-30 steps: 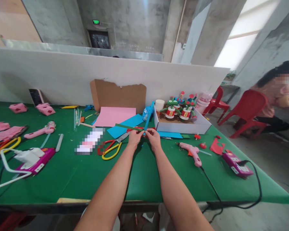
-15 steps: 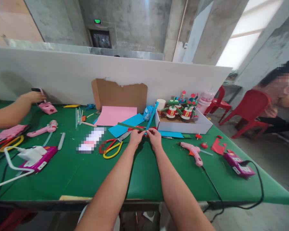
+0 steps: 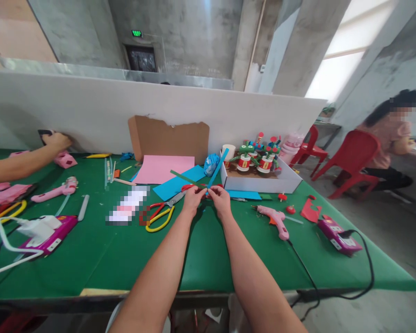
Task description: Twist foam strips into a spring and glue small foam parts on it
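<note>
Left hand: the left hand (image 3: 193, 200) is in front of me, over the middle of the table, fingertips pinched at the near end of a green paper strip (image 3: 180, 176).
Right hand: the right hand (image 3: 220, 200) sits close beside it, fingers closed on the lower end of a blue paper strip (image 3: 219, 165).
Strips: they meet at the fingertips and fan apart, green toward the left, blue up toward the right; the fingers hide how they join.
Scissors: yellow-and-red-handled scissors (image 3: 176, 199) lie just left of the left hand.
Paper: a blue sheet (image 3: 164, 189) and a pink sheet (image 3: 165, 169) lie beyond the hands.
White box: the white box (image 3: 263, 185), to the right behind the hands, holds cup figures (image 3: 244, 163) with green heads.
Glue gun: a pink glue gun (image 3: 280, 223) rests right of the right hand, near a purple power strip (image 3: 339, 237).
Neighbour: at far left, another person's arm (image 3: 17, 169) extends to a dark phone (image 3: 42, 132).
</note>
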`<action>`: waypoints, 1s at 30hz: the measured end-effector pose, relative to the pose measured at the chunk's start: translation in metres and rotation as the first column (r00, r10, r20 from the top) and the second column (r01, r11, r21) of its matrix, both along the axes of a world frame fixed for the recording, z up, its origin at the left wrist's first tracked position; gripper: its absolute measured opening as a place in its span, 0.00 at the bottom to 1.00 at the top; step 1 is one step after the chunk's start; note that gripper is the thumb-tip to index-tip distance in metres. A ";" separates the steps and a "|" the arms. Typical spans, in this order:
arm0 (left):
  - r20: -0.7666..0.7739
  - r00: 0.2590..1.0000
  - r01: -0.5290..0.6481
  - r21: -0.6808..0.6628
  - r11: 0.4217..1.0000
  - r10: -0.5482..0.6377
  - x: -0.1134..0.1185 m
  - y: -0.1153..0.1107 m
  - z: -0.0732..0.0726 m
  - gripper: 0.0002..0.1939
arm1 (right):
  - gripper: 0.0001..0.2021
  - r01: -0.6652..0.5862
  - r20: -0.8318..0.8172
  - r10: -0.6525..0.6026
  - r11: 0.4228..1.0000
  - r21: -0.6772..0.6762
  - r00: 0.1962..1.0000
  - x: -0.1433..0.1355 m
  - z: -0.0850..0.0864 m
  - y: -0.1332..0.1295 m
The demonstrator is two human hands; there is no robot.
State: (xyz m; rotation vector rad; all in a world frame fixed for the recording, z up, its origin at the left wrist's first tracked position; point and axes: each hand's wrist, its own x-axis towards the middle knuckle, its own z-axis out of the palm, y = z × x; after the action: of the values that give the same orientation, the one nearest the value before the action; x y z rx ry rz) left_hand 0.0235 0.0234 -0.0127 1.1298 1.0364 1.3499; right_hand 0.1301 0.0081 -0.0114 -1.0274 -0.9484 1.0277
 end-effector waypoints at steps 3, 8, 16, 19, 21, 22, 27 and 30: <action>-0.033 0.999 -0.014 0.013 1.000 0.014 -0.003 0.001 0.001 0.15 | 0.12 -0.024 -0.006 0.023 0.999 -0.030 1.000 0.000 0.003 -0.002; -0.070 0.997 -0.004 0.042 0.999 0.007 -0.003 -0.001 0.004 0.15 | 0.12 0.004 -0.017 -0.005 1.000 -0.013 1.000 -0.001 0.007 -0.004; 0.046 0.997 0.066 0.023 0.998 -0.067 -0.003 -0.003 0.007 0.16 | 0.12 0.010 -0.017 -0.011 1.000 -0.017 1.000 -0.006 0.009 -0.006; -0.003 0.999 0.050 0.036 0.998 -0.050 -0.004 -0.002 0.006 0.16 | 0.11 0.022 -0.024 -0.023 0.999 -0.025 0.999 -0.006 0.009 -0.007; -0.008 0.999 0.041 0.030 0.999 -0.041 -0.003 -0.002 0.005 0.15 | 0.11 0.038 -0.034 -0.039 0.999 -0.028 0.999 -0.006 0.009 -0.007; 0.006 0.999 0.039 0.027 0.999 -0.040 -0.003 -0.001 0.005 0.15 | 0.11 0.032 -0.044 -0.033 0.999 -0.032 0.998 -0.005 0.009 -0.007; 0.122 0.992 0.035 0.037 0.999 -0.040 -0.003 -0.001 0.007 0.16 | 0.12 -0.054 -0.169 0.042 0.996 -0.068 0.985 -0.003 0.006 -0.003; 0.121 0.991 0.061 0.030 0.998 -0.064 -0.003 -0.002 0.009 0.16 | 0.12 -0.071 -0.228 0.045 0.992 -0.107 0.973 0.000 0.003 -0.001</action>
State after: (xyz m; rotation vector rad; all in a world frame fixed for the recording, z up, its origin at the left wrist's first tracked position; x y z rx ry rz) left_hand 0.0206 0.0214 -0.0035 1.0764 0.8901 1.3691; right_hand 0.1304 0.0070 -0.0087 -0.9579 -0.7435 1.2314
